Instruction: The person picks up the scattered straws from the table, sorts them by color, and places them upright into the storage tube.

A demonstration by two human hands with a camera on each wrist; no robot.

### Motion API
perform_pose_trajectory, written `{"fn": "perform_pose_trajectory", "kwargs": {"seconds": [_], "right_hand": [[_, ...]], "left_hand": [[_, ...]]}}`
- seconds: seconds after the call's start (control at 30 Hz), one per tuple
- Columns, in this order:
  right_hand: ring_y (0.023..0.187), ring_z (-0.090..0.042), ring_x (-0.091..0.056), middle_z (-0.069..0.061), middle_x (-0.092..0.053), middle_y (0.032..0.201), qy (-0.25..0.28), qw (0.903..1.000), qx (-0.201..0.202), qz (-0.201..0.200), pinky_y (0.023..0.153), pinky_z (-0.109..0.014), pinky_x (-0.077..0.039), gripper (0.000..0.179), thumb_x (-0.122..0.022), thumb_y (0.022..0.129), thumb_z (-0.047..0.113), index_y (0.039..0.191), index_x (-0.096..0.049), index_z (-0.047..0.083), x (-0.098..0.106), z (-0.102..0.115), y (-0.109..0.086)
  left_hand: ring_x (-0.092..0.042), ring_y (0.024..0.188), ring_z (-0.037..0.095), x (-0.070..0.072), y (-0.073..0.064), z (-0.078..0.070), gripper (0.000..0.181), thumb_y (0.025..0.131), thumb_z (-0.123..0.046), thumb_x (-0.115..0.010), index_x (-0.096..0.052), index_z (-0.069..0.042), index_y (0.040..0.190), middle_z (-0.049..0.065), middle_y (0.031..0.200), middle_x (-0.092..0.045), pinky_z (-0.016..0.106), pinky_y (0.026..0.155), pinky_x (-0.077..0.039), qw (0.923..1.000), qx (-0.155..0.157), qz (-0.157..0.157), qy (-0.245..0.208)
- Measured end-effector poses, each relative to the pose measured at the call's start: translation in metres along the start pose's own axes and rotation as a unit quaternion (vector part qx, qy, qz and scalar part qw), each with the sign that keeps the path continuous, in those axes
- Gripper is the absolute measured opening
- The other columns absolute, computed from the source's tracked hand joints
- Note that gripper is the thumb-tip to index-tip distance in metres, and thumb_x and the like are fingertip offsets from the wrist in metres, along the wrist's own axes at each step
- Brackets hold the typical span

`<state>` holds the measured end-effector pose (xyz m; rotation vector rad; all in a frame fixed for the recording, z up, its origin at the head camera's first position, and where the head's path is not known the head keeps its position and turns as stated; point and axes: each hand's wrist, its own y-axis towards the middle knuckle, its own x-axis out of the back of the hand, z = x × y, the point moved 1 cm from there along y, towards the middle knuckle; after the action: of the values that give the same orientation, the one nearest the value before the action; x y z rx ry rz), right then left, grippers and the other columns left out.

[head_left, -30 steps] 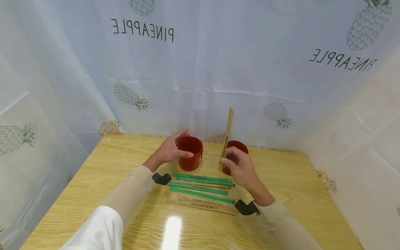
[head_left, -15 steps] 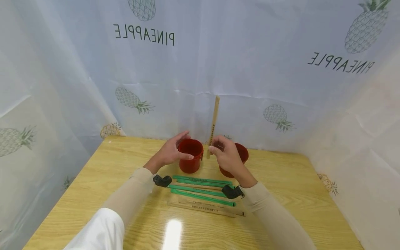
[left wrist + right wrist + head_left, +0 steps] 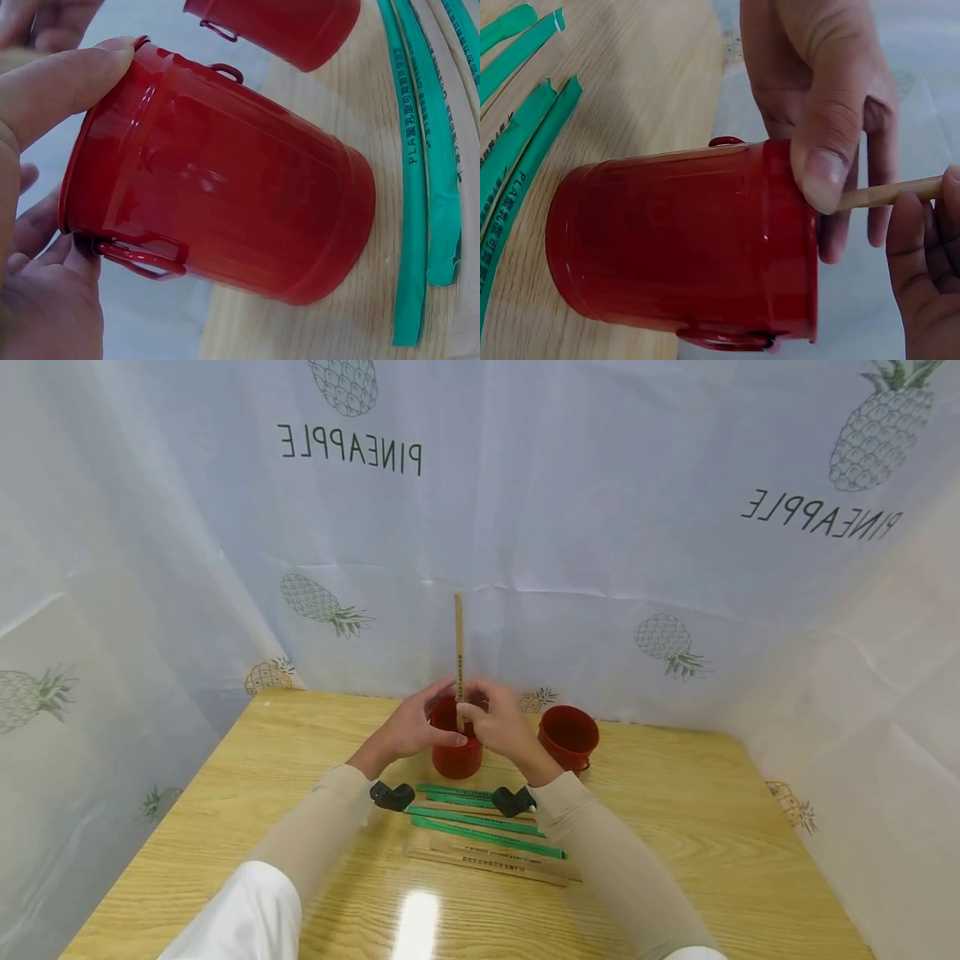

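Observation:
A small red bucket (image 3: 457, 763) with side handles stands upright on the table. My left hand (image 3: 408, 727) holds it at the rim, thumb on the near side and fingers around the far side. My right hand (image 3: 501, 722) pinches a brown paper-wrapped straw (image 3: 460, 635) near its lower end. The straw stands nearly upright, its lower end at the bucket's mouth. In the right wrist view the straw's tip (image 3: 862, 198) is beside my left thumb (image 3: 829, 150) at the rim. The inside of the bucket is mostly hidden.
A second red bucket (image 3: 570, 739) stands to the right. In front of the buckets lie several green-wrapped straws (image 3: 487, 837) and several brown-wrapped straws (image 3: 487, 862) on the wooden table (image 3: 675, 827). A pineapple-print curtain (image 3: 570, 527) hangs behind.
My right hand has carried the brown straw leftward from in front of the right bucket to the mouth of the left one. My left hand has stayed on its bucket.

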<state>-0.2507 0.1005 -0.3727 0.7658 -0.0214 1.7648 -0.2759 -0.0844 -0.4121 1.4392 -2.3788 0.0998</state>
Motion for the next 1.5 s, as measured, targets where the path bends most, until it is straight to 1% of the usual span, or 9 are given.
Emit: {"fn": "perform_pose_trajectory", "kwargs": {"seconds": [0.07, 0.23, 0.4, 0.53, 0.7, 0.9, 1.03, 1.2, 1.5], "right_hand": [[0.082, -0.026, -0.058, -0.014, -0.063, 0.088, 0.0, 0.9999, -0.005, 0.012, 0.073, -0.029, -0.053, 0.003, -0.062, 0.101, 0.0, 0.099, -0.064, -0.001, -0.005, -0.001, 0.003], [0.084, -0.025, -0.062, -0.014, -0.067, 0.094, -0.016, 0.9984, -0.032, 0.043, 0.071, -0.028, -0.056, 0.006, -0.062, 0.102, 0.002, 0.105, -0.066, -0.001, -0.012, -0.004, 0.006], [0.089, -0.025, -0.064, -0.014, -0.072, 0.103, -0.055, 0.9961, -0.041, 0.055, 0.077, -0.031, -0.059, 0.009, -0.063, 0.102, 0.003, 0.109, -0.068, 0.001, -0.016, -0.008, 0.008], [0.096, -0.026, -0.067, -0.014, -0.073, 0.109, -0.064, 0.9947, -0.046, 0.065, 0.085, -0.036, -0.061, 0.013, -0.063, 0.102, 0.005, 0.113, -0.07, 0.002, -0.017, -0.01, 0.006], [0.099, -0.027, -0.069, -0.014, -0.072, 0.113, -0.034, 0.9961, -0.053, 0.062, 0.086, -0.037, -0.062, 0.017, -0.063, 0.102, 0.004, 0.117, -0.07, 0.003, -0.015, -0.012, 0.001], [0.096, -0.028, -0.069, -0.018, -0.071, 0.111, 0.024, 0.9981, -0.047, 0.031, 0.087, -0.037, -0.063, 0.018, -0.066, 0.099, 0.002, 0.116, -0.069, -0.001, -0.008, -0.008, -0.01], [0.097, -0.027, -0.068, -0.019, -0.071, 0.111, 0.053, 0.9972, -0.046, 0.027, 0.091, -0.036, -0.061, 0.02, -0.068, 0.097, 0.002, 0.116, -0.069, -0.003, -0.002, -0.006, -0.018], [0.097, -0.025, -0.067, -0.018, -0.071, 0.111, 0.061, 0.9968, -0.04, 0.032, 0.092, -0.034, -0.06, 0.022, -0.069, 0.098, 0.006, 0.118, -0.068, -0.003, 0.008, -0.004, -0.033], [0.093, -0.019, -0.069, -0.017, -0.075, 0.105, 0.064, 0.9953, -0.061, 0.041, 0.084, -0.023, -0.06, 0.02, -0.074, 0.095, 0.006, 0.116, -0.072, 0.003, 0.029, -0.007, -0.081]], "left_hand": [[-0.05, 0.147, 0.032, 0.0, 0.001, 0.001, 0.096, 0.084, -0.014, -0.087, -0.034, -0.02, 0.164, 0.007, 0.159, -0.05, 0.053, 0.119, -0.045, 1.0, -0.006, 0.004, -0.006], [-0.047, 0.149, 0.032, -0.002, 0.0, 0.002, 0.098, 0.085, -0.01, -0.086, -0.029, -0.014, 0.165, 0.01, 0.163, -0.046, 0.051, 0.12, -0.044, 0.9998, -0.001, 0.011, -0.015], [-0.043, 0.153, 0.033, -0.003, -0.001, 0.0, 0.1, 0.085, -0.008, -0.084, -0.025, -0.01, 0.166, 0.012, 0.166, -0.042, 0.051, 0.121, -0.042, 0.9998, 0.017, 0.01, -0.005], [-0.05, 0.147, 0.033, -0.003, -0.001, 0.001, 0.099, 0.085, -0.008, -0.084, -0.027, -0.012, 0.166, 0.013, 0.161, -0.049, 0.051, 0.119, -0.045, 0.9999, 0.013, 0.009, 0.004], [-0.057, 0.14, 0.032, -0.001, -0.001, 0.001, 0.101, 0.083, -0.012, -0.086, -0.028, -0.012, 0.166, 0.01, 0.156, -0.054, 0.051, 0.116, -0.048, 0.9995, 0.004, 0.006, 0.031], [-0.053, 0.143, 0.035, 0.001, -0.002, 0.0, 0.1, 0.085, -0.018, -0.087, -0.028, -0.008, 0.165, 0.013, 0.16, -0.049, 0.053, 0.118, -0.046, 0.9987, -0.009, 0.006, 0.049], [-0.05, 0.146, 0.037, 0.002, -0.002, 0.0, 0.097, 0.087, -0.022, -0.086, -0.029, -0.009, 0.165, 0.015, 0.162, -0.046, 0.054, 0.118, -0.045, 0.998, -0.004, 0.008, 0.063], [-0.049, 0.146, 0.037, 0.004, 0.001, 0.001, 0.096, 0.087, -0.022, -0.086, -0.031, -0.011, 0.164, 0.015, 0.164, -0.045, 0.054, 0.119, -0.045, 0.9979, 0.003, 0.003, 0.064], [-0.049, 0.146, 0.034, 0.004, 0.002, 0.001, 0.097, 0.085, -0.024, -0.087, -0.032, -0.015, 0.164, 0.013, 0.164, -0.045, 0.054, 0.117, -0.047, 0.9982, 0.012, 0.002, 0.059]]}}
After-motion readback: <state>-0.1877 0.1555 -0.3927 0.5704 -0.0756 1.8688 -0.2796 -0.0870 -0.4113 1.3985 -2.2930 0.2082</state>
